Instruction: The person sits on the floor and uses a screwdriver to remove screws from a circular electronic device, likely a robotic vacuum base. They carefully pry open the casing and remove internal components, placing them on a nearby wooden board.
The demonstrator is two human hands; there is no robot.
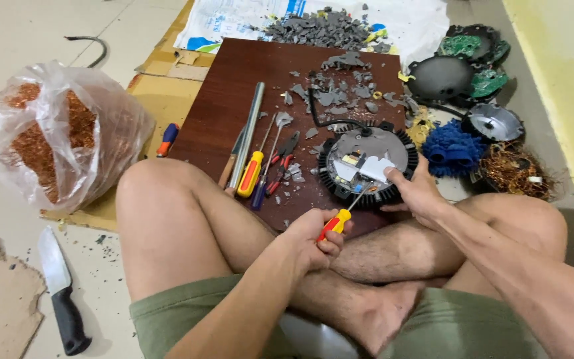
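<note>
1. Two hands work: left hand (310, 239) fingers closed around a red-yellow screwdriver (339, 219).
2. Right hand (420, 193) fingers press the round black lamp (367, 166), beside its thumb.

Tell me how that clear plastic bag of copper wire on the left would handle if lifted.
The plastic bag would probably sag and shift, since its thin film is crumpled. The packed copper wire suggests it is heavy for its size. Strands might snag the film.
</note>
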